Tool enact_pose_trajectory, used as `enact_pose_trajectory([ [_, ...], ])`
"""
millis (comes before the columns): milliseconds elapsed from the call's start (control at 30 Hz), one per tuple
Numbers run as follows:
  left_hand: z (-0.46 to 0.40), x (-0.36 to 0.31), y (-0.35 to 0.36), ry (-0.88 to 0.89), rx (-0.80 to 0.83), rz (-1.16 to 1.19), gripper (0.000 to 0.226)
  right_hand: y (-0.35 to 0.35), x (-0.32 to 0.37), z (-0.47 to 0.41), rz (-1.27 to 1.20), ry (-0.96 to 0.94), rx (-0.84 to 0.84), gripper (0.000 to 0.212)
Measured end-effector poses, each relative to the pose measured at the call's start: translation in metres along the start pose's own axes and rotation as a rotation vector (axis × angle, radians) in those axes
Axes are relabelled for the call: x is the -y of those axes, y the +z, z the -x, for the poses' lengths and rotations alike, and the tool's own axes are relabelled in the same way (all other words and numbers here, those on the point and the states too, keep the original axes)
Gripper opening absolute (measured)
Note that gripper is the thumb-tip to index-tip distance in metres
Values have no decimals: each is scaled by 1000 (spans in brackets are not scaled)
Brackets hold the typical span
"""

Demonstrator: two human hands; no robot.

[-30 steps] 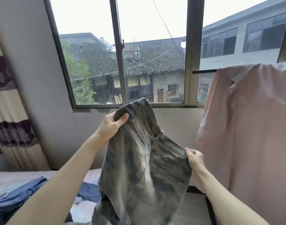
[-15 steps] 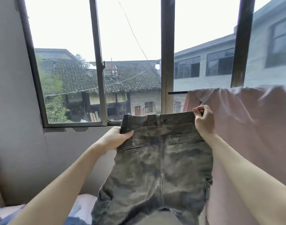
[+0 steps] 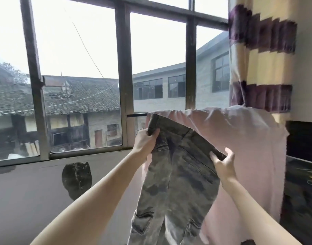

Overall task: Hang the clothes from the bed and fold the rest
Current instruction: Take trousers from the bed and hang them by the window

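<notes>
I hold up grey camouflage trousers [image 3: 174,183] by their waistband, back pockets facing me and legs hanging down. My left hand [image 3: 145,141] grips the upper left end of the waistband, close to the dark rail [image 3: 136,115]. My right hand [image 3: 222,162] pinches the lower right end. The waistband slants down to the right. Behind the trousers a pale pink garment [image 3: 240,144] hangs draped over the rail, touching them.
A large window [image 3: 124,76] with dark frames fills the wall ahead, with a grey wall below it bearing a dark patch [image 3: 76,179]. A cream and purple curtain [image 3: 261,55] hangs at the right, above a dark shelf or cabinet [image 3: 302,174].
The view has swung up and to the right and the bed has left the frame. Both hands have carried the trousers right, in front of the pink garment, and the waistband now tilts.
</notes>
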State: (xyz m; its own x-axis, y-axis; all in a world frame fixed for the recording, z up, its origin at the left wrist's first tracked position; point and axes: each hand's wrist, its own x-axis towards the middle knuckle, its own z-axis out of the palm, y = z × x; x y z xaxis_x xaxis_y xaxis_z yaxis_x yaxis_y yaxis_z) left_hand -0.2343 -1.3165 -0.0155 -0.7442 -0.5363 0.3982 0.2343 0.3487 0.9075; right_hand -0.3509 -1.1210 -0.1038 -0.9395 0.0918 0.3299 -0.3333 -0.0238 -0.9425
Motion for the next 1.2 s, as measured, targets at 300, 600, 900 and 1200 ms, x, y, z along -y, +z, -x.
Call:
enact_pose_trajectory([
  [300,0,59,5,-213,-45,85,17,-36,-33,18,294,364,402,21],
  [600,22,88,-66,-179,-104,-57,18,40,-14,33,128,175,167,33],
  [900,63,106,-115,-224,-117,-165,31,85,6,71,-88,194,189,32],
  [1200,113,122,-70,-118,-28,-321,27,121,2,143,-102,147,532,27],
])
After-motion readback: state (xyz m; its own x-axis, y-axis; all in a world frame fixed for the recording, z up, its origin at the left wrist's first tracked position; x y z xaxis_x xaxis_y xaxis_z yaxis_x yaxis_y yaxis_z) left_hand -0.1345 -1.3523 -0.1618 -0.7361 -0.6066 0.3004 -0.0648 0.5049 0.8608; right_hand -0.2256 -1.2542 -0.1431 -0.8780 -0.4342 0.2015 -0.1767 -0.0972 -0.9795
